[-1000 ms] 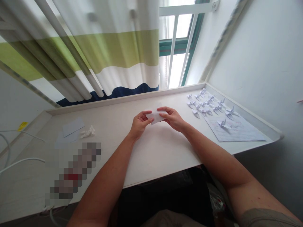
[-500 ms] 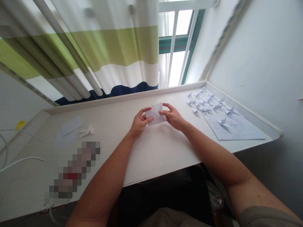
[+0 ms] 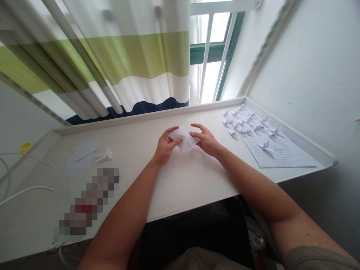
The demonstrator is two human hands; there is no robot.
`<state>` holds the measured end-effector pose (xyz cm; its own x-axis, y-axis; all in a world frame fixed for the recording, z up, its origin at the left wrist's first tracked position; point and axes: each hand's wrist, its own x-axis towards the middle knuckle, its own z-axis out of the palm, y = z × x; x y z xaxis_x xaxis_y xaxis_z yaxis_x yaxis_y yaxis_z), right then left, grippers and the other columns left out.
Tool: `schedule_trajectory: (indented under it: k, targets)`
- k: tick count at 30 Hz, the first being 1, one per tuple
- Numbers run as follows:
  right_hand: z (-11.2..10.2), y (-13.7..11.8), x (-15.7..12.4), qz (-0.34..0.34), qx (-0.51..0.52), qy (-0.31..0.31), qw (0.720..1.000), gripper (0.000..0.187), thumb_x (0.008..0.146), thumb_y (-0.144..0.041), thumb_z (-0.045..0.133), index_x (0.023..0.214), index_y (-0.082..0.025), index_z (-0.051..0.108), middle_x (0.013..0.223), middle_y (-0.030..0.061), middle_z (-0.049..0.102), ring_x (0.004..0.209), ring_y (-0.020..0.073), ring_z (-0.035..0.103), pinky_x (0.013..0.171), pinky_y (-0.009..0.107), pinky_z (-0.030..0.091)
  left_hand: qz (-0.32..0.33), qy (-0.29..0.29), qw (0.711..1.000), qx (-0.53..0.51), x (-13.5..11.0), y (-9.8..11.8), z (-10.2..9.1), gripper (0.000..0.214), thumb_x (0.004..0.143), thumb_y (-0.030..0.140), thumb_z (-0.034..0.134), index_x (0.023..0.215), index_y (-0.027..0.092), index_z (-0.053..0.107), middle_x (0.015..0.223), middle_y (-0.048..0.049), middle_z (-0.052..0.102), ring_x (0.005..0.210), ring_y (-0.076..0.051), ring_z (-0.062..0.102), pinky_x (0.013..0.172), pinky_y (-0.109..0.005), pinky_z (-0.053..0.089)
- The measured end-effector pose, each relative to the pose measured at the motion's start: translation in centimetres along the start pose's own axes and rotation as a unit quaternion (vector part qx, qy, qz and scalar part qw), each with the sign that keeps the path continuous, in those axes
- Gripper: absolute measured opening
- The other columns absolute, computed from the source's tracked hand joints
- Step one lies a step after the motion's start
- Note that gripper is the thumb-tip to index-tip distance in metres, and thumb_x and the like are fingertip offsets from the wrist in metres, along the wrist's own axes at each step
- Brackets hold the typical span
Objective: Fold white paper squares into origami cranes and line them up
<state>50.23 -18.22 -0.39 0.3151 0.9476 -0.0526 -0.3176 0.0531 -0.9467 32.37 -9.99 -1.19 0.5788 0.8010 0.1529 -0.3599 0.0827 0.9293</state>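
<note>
A white sheet of folding paper (image 3: 184, 140) is held up between my two hands over the middle of the desk. Creases run across it, and its lower edge comes to a point. My left hand (image 3: 166, 144) pinches its left side, thumb on the near face. On the right side, my right hand (image 3: 206, 138) grips the paper with the thumb in front; its index finger is stretched out above. Several folded paper cranes (image 3: 246, 122) stand at the right back of the desk, away from my hands.
One crane (image 3: 265, 146) rests on a printed sheet (image 3: 284, 159) at the right. Flat paper squares (image 3: 87, 149) and a crumpled white tissue (image 3: 104, 155) lie at the left, near a pixelated object (image 3: 87, 204) and white cables (image 3: 26, 190). A raised rim (image 3: 149, 117) borders the desk's back.
The paper has gone from a flat, roughly square shape to a bent one with a point at the bottom. My right index finger has lifted off its top corner.
</note>
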Motion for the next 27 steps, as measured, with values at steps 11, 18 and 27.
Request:
schedule_trajectory:
  k: [11,18,27]
  targets:
    - [-0.5,1.0,0.7,-0.169,-0.126,-0.029,0.977,0.043,0.071,-0.056,0.092,0.092,-0.021,0.082,0.085,0.004,0.077,0.076,0.0188,0.066,0.072,0.034,0.052,0.028,0.068,0.997,0.032,0.7,-0.4,-0.5,0.05,0.056,0.034,0.103,0.1,0.018,0.085,0.077,-0.0016,0.076,0.071,-0.014,0.066,0.076,-0.031,0.056]
    - [-1.0,1.4,0.9,-0.166,-0.147,-0.019,0.975,0.045,0.074,-0.058,0.09,0.1,-0.022,0.084,0.081,0.0035,0.076,0.076,0.0195,0.066,0.073,0.035,0.053,0.02,0.068,0.996,0.052,0.5,-0.1,-0.7,0.049,0.059,0.038,0.102,0.1,0.017,0.086,0.078,-0.0028,0.077,0.071,-0.014,0.065,0.075,-0.029,0.055]
    - [-0.9,1.4,0.9,-0.166,-0.153,-0.002,0.974,0.049,0.071,-0.057,0.091,0.102,-0.021,0.082,0.083,0.0044,0.077,0.075,0.0197,0.067,0.071,0.035,0.052,0.009,0.058,0.995,0.08,0.6,0.0,-1.1,0.052,0.061,0.039,0.101,0.104,0.015,0.084,0.081,-0.0051,0.078,0.077,-0.017,0.068,0.08,-0.034,0.055]
